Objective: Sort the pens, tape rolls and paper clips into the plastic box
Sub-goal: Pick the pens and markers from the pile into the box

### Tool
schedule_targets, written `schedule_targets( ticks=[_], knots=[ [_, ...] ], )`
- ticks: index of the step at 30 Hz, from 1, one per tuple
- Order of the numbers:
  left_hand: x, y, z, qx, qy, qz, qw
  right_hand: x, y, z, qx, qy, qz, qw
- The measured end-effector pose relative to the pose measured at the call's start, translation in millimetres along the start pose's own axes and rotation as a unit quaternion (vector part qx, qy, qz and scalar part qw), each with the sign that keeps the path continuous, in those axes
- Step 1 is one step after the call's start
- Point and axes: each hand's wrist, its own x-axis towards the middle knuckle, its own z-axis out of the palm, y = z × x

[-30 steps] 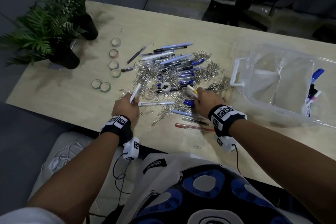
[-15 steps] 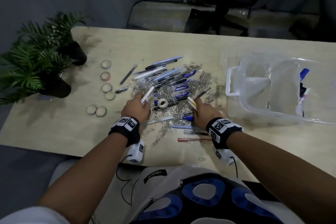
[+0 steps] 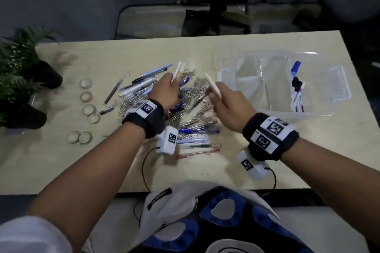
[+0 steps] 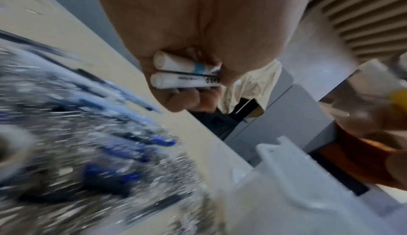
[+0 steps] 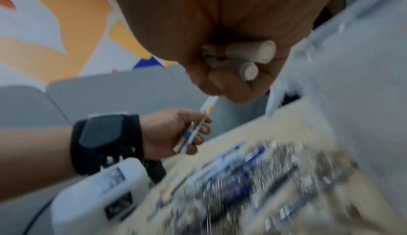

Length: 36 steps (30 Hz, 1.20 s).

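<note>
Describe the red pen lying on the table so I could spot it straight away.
Start at the heap of silver paper clips and pens in the middle of the pale wooden table, then come toward the person's edge. The last pen in that row is the slim clear-barrelled red pen, lying crosswise; its neighbours are blue or clear, and it alone is red.

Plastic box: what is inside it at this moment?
Inside the plastic box, a few pens stand bunched in one compartment on its right side, one blue-capped. The other compartments look empty; glare on the clear plastic hides small items.
</note>
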Motion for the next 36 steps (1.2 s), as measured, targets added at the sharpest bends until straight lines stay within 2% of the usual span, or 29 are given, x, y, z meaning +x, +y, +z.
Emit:
schedule_targets(
  ticks=[3,6,11,14,18,23,26,29,34,36],
  knots=[
    [11,38,1,-0.074,-0.005,0.021,0.997,2,-6,-40,0.037,0.085,-0.001,0.996],
    [18,76,6,-0.125,-0.019,0.033,0.991,7,3,-75,0.061,0.142,0.041,0.987],
    [22,133,26,-0.122,-0.052,0.067,0.989,13,42,-118,0.145,0.19,0.14,0.961],
    [20,162,48,-0.105,-0.07,0.075,0.989,10,66,-137,0.126,0.206,0.159,0.957],
    [14,196,88,-0.146,-0.124,0.063,0.979,-6,100,-151,0.058,0.228,0.179,0.955],
    [2,232,136,-0.169,-0.164,0.059,0.97,-34,131,-169,0.094,0.287,0.223,0.927],
    [-2,250,157,-0.17,-0.185,0.041,0.967,-45,140,-178,0.133,0.291,0.249,0.914],
    [-4,263,170,-0.155,-0.21,-0.005,0.965,-50,145,-180,0.164,0.264,0.281,0.908],
    [25,250,203,-0.052,-0.205,-0.026,0.977,-47,147,-172,0.147,0.214,0.295,0.919],
    [19,255,198,-0.016,-0.198,-0.016,0.98,-43,151,-169,0.125,0.2,0.296,0.926]
  ],
)
